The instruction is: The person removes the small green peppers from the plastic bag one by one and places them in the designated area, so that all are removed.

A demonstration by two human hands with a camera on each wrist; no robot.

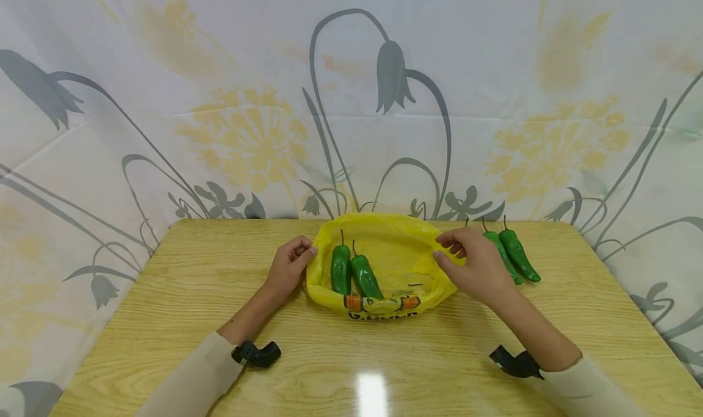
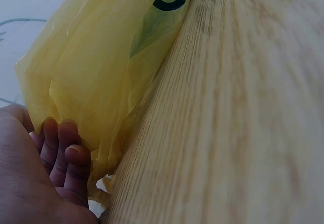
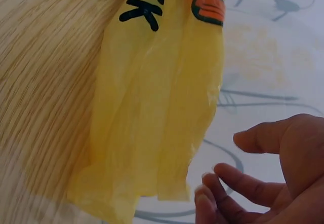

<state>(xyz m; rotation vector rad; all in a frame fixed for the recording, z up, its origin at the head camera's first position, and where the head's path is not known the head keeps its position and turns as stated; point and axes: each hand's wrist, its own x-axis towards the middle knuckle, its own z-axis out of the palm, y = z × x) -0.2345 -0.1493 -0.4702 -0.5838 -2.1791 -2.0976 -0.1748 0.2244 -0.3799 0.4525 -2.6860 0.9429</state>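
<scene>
A yellow plastic bag [image 1: 398, 243] lies on the table with its mouth spread wide. Inside its left half are two green peppers, the left one [image 1: 340, 271] beside a slanted one [image 1: 366, 276]. My left hand [image 1: 290, 264] pinches the bag's left edge; in the left wrist view its fingers curl against the thin plastic [image 2: 96, 72]. At the opposite side, my right hand [image 1: 476, 264] hovers by the bag's right rim. The right wrist view shows its thumb and fingers apart, with no plastic between them, beside the bag's wall [image 3: 152, 112].
To the right of the bag lie more green peppers [image 1: 519, 255], partly hidden behind my right hand, with one further stem showing. A wooden table [image 1: 307, 356] carries everything. Behind it hangs a flower-printed cloth [image 1: 351, 130].
</scene>
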